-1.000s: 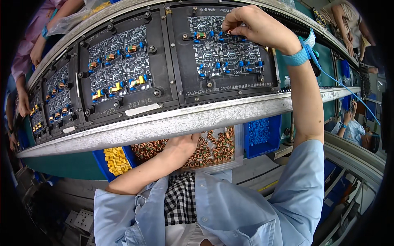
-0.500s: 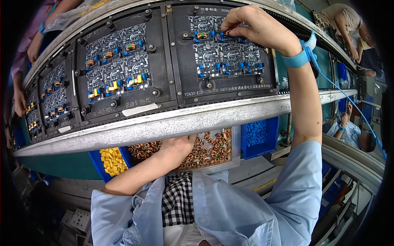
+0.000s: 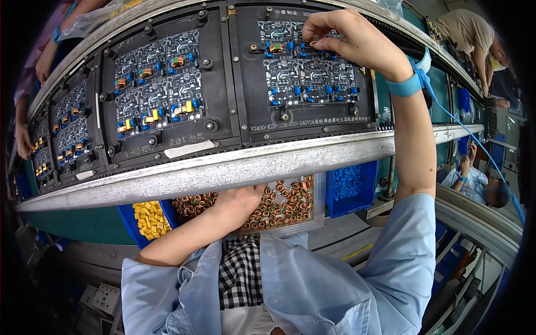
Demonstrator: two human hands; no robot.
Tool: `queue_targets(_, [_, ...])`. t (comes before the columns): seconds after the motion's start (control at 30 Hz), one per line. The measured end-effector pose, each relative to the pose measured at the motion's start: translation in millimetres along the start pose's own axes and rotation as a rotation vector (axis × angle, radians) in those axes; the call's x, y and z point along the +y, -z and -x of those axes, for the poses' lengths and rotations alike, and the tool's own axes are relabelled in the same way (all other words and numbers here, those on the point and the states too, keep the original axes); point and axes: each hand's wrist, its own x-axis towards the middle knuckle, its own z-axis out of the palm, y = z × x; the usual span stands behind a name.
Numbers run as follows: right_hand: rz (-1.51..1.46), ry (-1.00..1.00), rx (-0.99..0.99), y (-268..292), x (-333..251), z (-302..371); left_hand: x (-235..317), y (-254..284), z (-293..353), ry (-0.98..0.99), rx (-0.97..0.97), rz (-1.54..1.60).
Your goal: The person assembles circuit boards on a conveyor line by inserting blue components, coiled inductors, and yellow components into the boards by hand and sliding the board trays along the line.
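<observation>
My right hand (image 3: 340, 36) is closed in a pinch over the upper row of a dark circuit board panel (image 3: 310, 81). Between its thumb and finger a bit of a copper-wound toroidal coil (image 3: 313, 43) shows, down at the board; the fingers cover the rest. Left of it, a green-and-copper coil (image 3: 276, 48) sits on the same panel among small blue parts. Below the metal rail, my left hand (image 3: 240, 204) lies over a tray of loose toroidal coils (image 3: 285, 206). Its fingertips are hidden, so whether they grip a coil cannot be seen.
A scuffed metal rail (image 3: 223, 167) runs between the panels and the trays. A blue bin of yellow parts (image 3: 151, 219) and one of blue parts (image 3: 349, 184) flank the coils. More populated panels (image 3: 159, 84) stand leftward. A blue cord (image 3: 463, 120) trails from my right wristband. Other people work nearby.
Both hands stay almost where they were, the right still pinching the coil at the board. The person at the far right has shifted a little.
</observation>
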Motion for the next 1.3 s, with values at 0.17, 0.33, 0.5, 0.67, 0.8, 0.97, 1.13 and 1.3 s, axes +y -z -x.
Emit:
queue_targets(0.17, [0.008, 0.039, 0.078, -2, -1, 5, -5, -12, 0, -0.047, -0.086, -0.389])
queue_targets(0.33, [-0.04, 0.094, 0.115, -6, 3, 5, -15, -34, 4, -0.143, 0.077, -0.603])
queue_targets(0.5, [-0.052, 0.073, 0.145, -9, 5, 9, -11, -24, 3, -0.066, 0.049, -0.375])
queue_targets(0.67, [-0.085, 0.07, 0.223, -17, 14, 13, -17, -49, 4, -0.161, 0.053, -1.633])
queue_targets(0.8, [-0.117, 0.057, 0.223, -18, 16, 14, -14, -43, 2, -0.143, 0.015, -1.747])
queue_targets(0.97, [-0.139, 0.035, 0.2, -18, 16, 14, -4, -4, 0, -0.022, 0.013, 0.024])
queue_targets(1.13, [-0.192, 0.066, 0.224, -21, 18, 15, -5, -8, 1, -0.015, 0.085, 0.039])
queue_targets(1.3, [-0.182, 0.053, 0.211, -19, 13, 10, -24, -50, 5, -0.19, 0.196, -1.406])
